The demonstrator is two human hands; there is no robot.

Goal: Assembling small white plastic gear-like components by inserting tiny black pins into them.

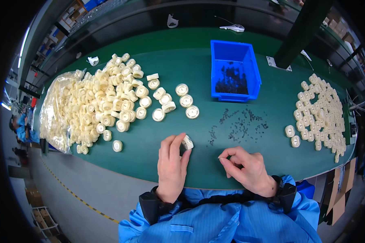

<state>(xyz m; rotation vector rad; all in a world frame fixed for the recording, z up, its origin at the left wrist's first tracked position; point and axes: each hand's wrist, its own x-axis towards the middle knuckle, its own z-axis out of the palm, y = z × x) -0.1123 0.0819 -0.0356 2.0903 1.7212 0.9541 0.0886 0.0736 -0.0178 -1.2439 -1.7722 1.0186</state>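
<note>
Near the front of the green table, my left hand (171, 162) has its thumb and fingers closed on a cream plastic gear (187, 142), which stands tilted with its teeth toward the right. My right hand (245, 168) is a little to the right of it, thumb and forefinger pinched together. Whatever sits between those fingertips is too small to name. Many tiny black parts (242, 128) lie scattered just beyond my right hand. Farther back, a short column of three gears (186, 101) lies flat, beyond my left hand.
A large heap of cream gears (109, 97) spills from a clear plastic bag (59, 109) on the left. The blue bin (250, 73) at the back holds more black parts. Gears lie in a flat cluster (318, 113) at right. A dark post (300, 36) rises behind it.
</note>
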